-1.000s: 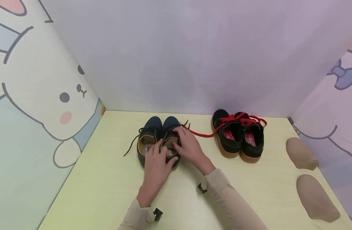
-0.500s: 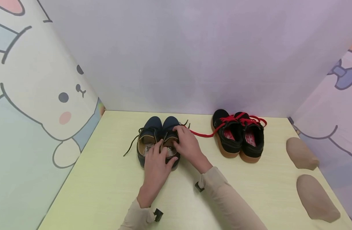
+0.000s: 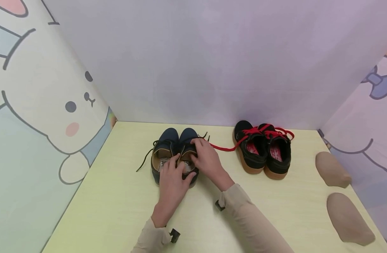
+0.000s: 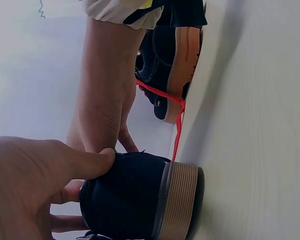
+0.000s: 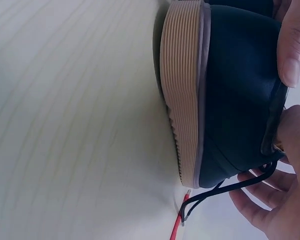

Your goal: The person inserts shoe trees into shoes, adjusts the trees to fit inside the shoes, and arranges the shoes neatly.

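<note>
While the right navy shoe [image 3: 188, 135] is resting on the worktop [image 3: 117, 211], the left hand [image 3: 172, 182] and right hand [image 3: 209, 160] are pinching its rim, fingers half-curled; its heel [image 4: 125, 195] is probably offering the stiffest hold.

Navy lace-up shoe [image 5: 237, 95]: smooth, leather-like, faint sheen; sole [image 5: 182, 85] ribbed, rubber-like. Black sneakers [image 3: 256, 160]: matt uppers. Red laces [image 3: 251, 131]: cloth-like. Tabletop [image 3: 117, 211]: smooth wood grain, matt. Sleeves [image 3: 253, 221]: matt cloth. Back wall [image 3: 193, 63]: smooth, soft sheen.
</note>
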`<state>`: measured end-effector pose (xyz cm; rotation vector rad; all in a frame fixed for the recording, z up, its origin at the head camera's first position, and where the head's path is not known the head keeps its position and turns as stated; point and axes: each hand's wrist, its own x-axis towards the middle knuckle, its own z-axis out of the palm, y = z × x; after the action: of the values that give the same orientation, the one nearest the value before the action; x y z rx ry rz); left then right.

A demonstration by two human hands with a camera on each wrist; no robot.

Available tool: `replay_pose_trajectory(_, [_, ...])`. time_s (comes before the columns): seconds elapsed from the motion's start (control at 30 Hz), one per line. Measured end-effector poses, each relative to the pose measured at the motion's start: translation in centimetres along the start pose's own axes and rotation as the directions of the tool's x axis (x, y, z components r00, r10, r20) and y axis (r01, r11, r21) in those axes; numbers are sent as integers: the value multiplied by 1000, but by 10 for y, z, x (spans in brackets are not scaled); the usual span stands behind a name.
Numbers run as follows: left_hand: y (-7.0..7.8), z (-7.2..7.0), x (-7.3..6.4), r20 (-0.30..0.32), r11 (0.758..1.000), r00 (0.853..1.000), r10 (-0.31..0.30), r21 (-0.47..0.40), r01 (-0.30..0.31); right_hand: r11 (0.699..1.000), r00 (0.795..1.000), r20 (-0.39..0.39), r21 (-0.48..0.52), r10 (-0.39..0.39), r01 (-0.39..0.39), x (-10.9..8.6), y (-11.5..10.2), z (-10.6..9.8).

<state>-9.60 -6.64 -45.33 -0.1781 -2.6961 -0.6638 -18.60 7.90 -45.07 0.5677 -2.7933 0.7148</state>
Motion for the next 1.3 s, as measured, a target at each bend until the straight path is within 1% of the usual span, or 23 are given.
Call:
replay_pose_trajectory(0.17, [0,-1,1,-4,1000,1000,0,-3,0,1000,1000,23,0,3,-3,1,-2,-1])
replay_pose_trajectory(0.37, [1,0,0,0,1000,1000,4,-5,-4,997,998,24,38,61,-62,2,-3,3])
replay_pose_trajectory(0.6, [3,2,-1,8,1000,1000,1,-19,-1,993,994,-32,67,100,-98,1,-4,7])
replay_pose_trajectory(0.83, [2,2,-2,-23,999,999,27,-18,-27,987,988,-46,81,145,-141,2,-9,8])
replay_pose_trajectory(0.97, [1,1,-1,-45,999,998,33,-29,-35,992,992,-37,38,124,-123,2,-9,8])
replay_pose_trajectory(1.1, [0,2,-2,-64,999,997,34,-30,-36,995,995,-7,-14,103,-103,3,-9,9])
replay_pose_trajectory(1.2, [-1,3,-2,-67,999,997,33,-32,-35,993,993,14,-22,116,-116,4,-9,10])
replay_pose_trajectory(1.3, [0,4,-2,-63,999,997,36,-35,-38,990,990,19,-18,139,-138,5,-9,10])
